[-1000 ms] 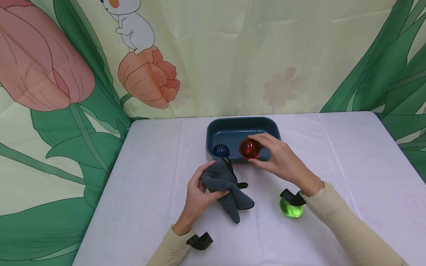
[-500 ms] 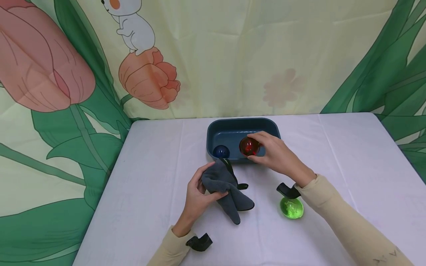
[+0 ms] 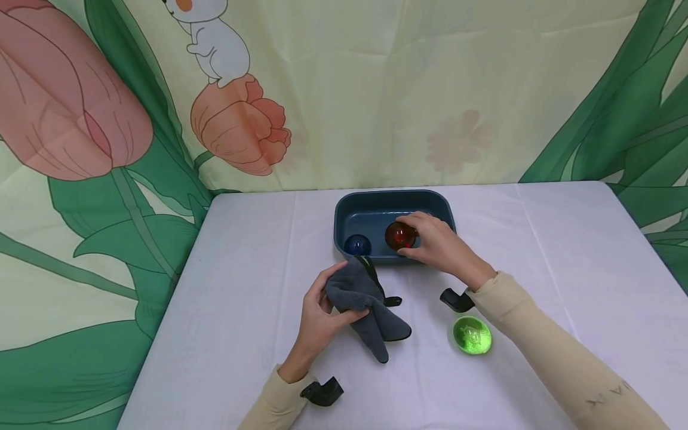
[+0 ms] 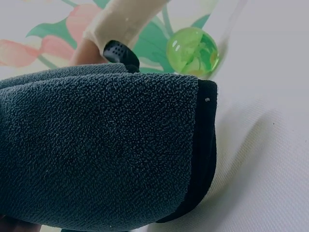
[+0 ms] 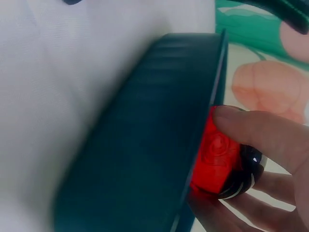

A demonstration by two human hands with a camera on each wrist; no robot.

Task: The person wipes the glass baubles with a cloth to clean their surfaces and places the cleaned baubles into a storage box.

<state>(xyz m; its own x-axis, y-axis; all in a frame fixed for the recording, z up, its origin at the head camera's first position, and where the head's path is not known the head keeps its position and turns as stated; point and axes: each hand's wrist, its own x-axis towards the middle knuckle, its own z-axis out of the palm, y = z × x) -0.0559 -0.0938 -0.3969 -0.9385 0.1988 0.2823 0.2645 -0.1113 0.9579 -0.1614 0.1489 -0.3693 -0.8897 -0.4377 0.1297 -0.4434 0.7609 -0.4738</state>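
A transparent red ball (image 3: 400, 236) is pinched between the thumb and fingers of my right hand (image 3: 438, 245), low over the right part of a dark blue tray (image 3: 395, 196). In the right wrist view the tray's near wall (image 5: 140, 135) hides part of the red ball (image 5: 217, 150). A dark blue ball (image 3: 357, 245) lies in the tray's front left corner. My left hand (image 3: 317, 316) grips a folded grey cloth (image 3: 357, 292) with black edging, just in front of the tray. This cloth (image 4: 101, 145) fills most of the left wrist view.
A clear green ball (image 3: 472, 335) sits on the white-covered table (image 3: 242, 269), left of the right forearm. Black wrist mounts (image 3: 322, 392) are strapped at both sleeves. Behind the table hangs a flower-printed curtain (image 3: 349, 107).
My right hand has moved slightly left with the red ball and lowered it toward the tray's floor. The green ball is now uncovered by the right wrist mount. The left hand and cloth stay put.
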